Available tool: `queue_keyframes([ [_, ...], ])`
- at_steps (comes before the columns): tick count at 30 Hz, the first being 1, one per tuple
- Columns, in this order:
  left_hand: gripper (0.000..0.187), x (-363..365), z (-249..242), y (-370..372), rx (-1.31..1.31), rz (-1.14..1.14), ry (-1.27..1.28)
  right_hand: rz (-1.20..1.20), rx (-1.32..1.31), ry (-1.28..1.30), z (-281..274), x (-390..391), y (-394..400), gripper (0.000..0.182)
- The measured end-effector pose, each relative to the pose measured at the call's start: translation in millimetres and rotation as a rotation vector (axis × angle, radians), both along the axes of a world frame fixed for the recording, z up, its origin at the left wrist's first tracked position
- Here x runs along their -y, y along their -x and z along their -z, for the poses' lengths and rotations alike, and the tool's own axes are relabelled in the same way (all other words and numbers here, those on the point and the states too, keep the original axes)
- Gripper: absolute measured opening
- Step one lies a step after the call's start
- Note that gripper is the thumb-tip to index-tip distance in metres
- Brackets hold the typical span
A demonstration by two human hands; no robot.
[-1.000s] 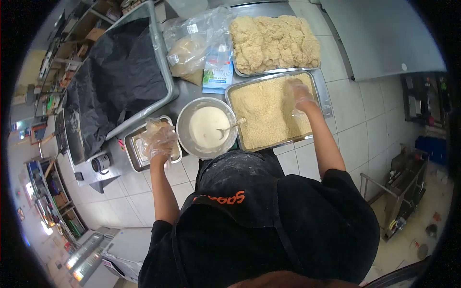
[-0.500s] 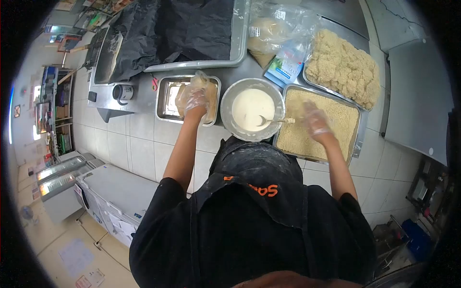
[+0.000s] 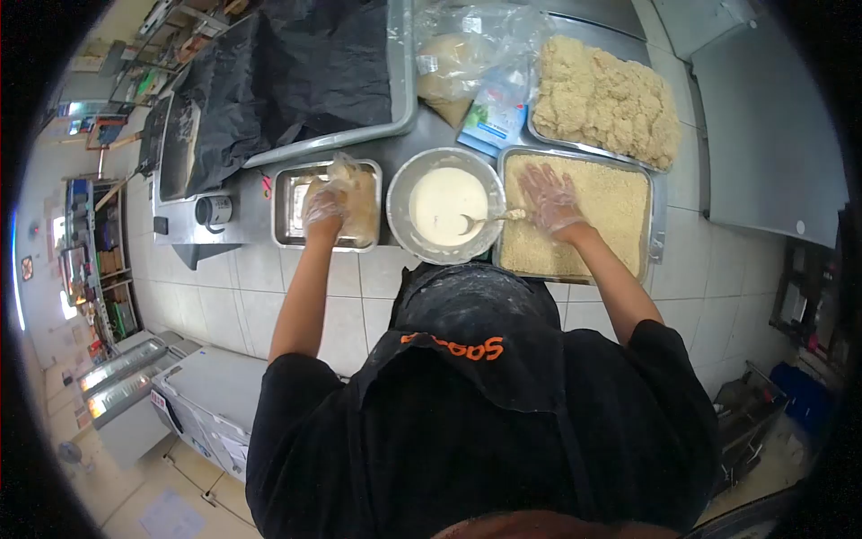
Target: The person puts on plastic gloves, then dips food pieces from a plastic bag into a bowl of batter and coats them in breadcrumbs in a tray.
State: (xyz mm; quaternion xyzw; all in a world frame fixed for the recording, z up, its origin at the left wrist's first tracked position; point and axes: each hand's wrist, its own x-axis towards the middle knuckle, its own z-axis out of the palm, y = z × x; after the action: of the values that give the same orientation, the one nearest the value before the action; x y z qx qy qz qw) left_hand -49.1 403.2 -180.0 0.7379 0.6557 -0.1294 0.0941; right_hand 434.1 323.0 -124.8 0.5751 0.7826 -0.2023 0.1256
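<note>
Both hands have thin clear plastic gloves on. The right hand (image 3: pixel 549 199) is palm-down with its fingers fanned out on a bed of fine pale-yellow crumbs (image 3: pixel 611 211) in a wide rectangular steel tray (image 3: pixel 651 211). It isn't pinching anything that I can see. The crumbs are under the palm and spread out all around it, mostly off to its right, since the hand sits toward the tray's left side.

The left hand (image 3: pixel 325 211) is over the middle of a smaller rectangular steel tray (image 3: pixel 294 205). There's pale tan stuff (image 3: pixel 362 202) in that tray's right half, just beside the hand, while the left half shows bare metal. The fingers are too blurry and bunched up in plastic, so I can't tell if they're gripping any of it.

Between the 2 trays sits a round grey metal bowl (image 3: pixel 401 225) of creamy white liquid (image 3: pixel 438 202). A metal spoon (image 3: pixel 485 218) is dipped in it, its crumb-crusted handle end poking out right near the right hand; can't tell if they touch.

Past the crumb tray there's a lumpy golden crumb-coated heap (image 3: pixel 606 99) in another steel tray, with a blue-and-white printed packet (image 3: pixel 494 119) left of it.
</note>
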Motion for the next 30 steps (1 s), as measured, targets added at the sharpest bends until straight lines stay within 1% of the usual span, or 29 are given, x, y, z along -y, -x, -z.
queue_keyframes([
  [1,0.044,7,2,4,0.111,-0.017,-0.088,0.011,0.015,0.004,4,2,-9,0.076],
  [2,0.048,12,8,9,0.239,0.009,-0.243,-0.007,-0.089,-0.022,15,2,-18,0.068],
  [3,0.040,12,-24,-7,0.348,0.007,-0.234,-0.019,-0.195,-0.060,27,-2,-26,0.062],
  [4,0.037,10,-5,2,0.230,0.009,-0.298,0.003,-0.184,-0.071,40,-8,-40,0.062],
  [5,0.034,8,18,17,0.112,-0.002,-0.357,0.092,-0.389,-0.107,56,-12,-57,0.054],
  [6,0.034,7,18,19,0.125,-0.003,-0.350,0.172,-0.592,-0.135,61,-17,-70,0.046],
  [7,0.031,8,19,23,0.027,0.003,-0.363,0.173,-0.580,-0.122,68,-21,-80,0.046],
  [8,0.031,9,18,24,-0.074,0.013,-0.378,0.168,-0.578,0.048,72,-26,-87,0.043],
  [9,0.031,1,16,23,-0.065,0.016,-0.377,0.166,-0.576,0.208,72,-32,-90,0.040],
  [10,0.031,-11,15,21,-0.199,0.035,-0.140,0.246,-0.290,0.618,18,-58,-68,0.062],
  [11,0.030,-21,11,19,-0.333,0.055,0.094,0.254,-0.289,0.608,9,-64,-60,0.062],
  [12,0.029,-25,10,22,-0.436,0.252,0.058,0.129,-0.233,0.686,3,-68,-56,0.067],
  [13,0.029,-31,26,33,-0.435,0.259,0.048,0.003,-0.175,0.762,-1,-69,-55,0.072],
  [14,0.028,-39,63,56,-0.376,0.227,-0.035,0.010,-0.177,0.753,7,-65,-56,0.072],
  [15,0.028,-47,83,67,-0.314,0.193,-0.117,0.042,-0.216,0.663,25,-56,-59,0.076],
  [16,0.028,-48,78,62,-0.311,0.195,-0.126,0.073,-0.253,0.574,34,-50,-60,0.080],
  [18,0.026,-44,60,48,-0.456,0.304,-0.081,0.087,-0.247,0.518,29,-42,-59,0.082],
  [19,0.026,-45,53,44,-0.452,0.306,-0.082,0.095,-0.241,0.472,28,-33,-58,0.083],
  [20,0.025,-44,50,41,-0.459,0.284,-0.076,0.166,-0.333,0.377,-7,-20,-52,0.070],
  [21,0.024,-39,51,39,-0.466,0.259,-0.064,0.163,-0.327,0.385,-14,-12,-52,0.070],
  [22,0.024,-32,61,47,-0.462,0.255,-0.053,0.050,-0.233,0.149,-18,-5,-53,0.065],
  [23,0.025,-28,75,63,-0.281,0.237,-0.170,-0.061,-0.141,-0.089,-19,5,-52,0.060],
  [24,0.026,-27,71,65,-0.101,0.224,-0.293,-0.056,-0.143,-0.088,-17,20,-50,0.060],
  [25,0.026,-26,67,64,-0.101,0.234,-0.298,-0.128,-0.066,-0.182,-12,39,-49,0.060],
  [26,0.025,-20,43,49,-0.058,0.150,-0.270,-0.196,0.014,-0.275,-5,56,-49,0.060],
  [27,0.025,-19,19,34,-0.015,0.067,-0.241,-0.181,0.017,-0.278,9,74,-53,0.060],
  [28,0.028,-24,8,24,0.004,-0.103,-0.098,-0.195,-0.018,-0.265,27,92,-59,0.058],
  [29,0.028,-26,16,32,0.007,-0.091,-0.095,-0.212,-0.054,-0.248,37,104,-64,0.056],
  [30,0.030,-24,13,39,-0.017,-0.087,-0.184,-0.219,-0.065,-0.338,29,108,-68,0.050],
])
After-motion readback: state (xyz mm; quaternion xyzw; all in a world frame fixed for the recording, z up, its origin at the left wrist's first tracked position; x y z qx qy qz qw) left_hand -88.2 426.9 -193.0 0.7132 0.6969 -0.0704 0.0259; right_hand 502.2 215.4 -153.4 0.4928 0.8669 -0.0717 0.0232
